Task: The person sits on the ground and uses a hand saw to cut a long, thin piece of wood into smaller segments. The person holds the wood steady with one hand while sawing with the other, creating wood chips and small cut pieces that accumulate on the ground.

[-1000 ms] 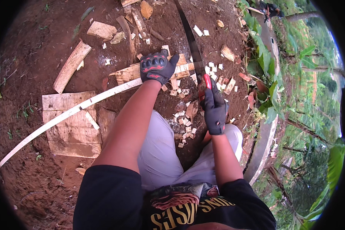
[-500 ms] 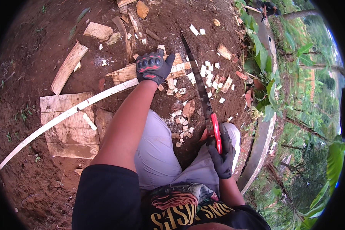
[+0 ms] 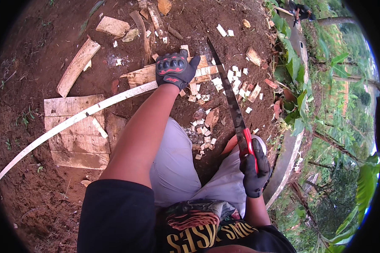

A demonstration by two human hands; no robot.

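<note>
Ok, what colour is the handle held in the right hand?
The visible part of the handle is red; the head view shows it best.

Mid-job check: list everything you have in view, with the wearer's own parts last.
Handsaw: one, black and red, right of centre
Long strip: one, whitish, centre to lower left
Flat wood: at least one piece, tan, beneath the strip
Cut blocks: many, pale, scattered around centre
Planks: several, light brown, left
Split log: one, tan, upper left
Dry leaf: one, orange-brown, top
Ledge: one, grey, right
Plants: many, green, right
Soil: one stretch, brown, under the wood
Trousers: one pair, pale grey, lower centre
Shirt: one, black, bottom
Left hand: one, black-and-red glove, on the strip
Right hand: one, dark glove, around the saw handle
</note>
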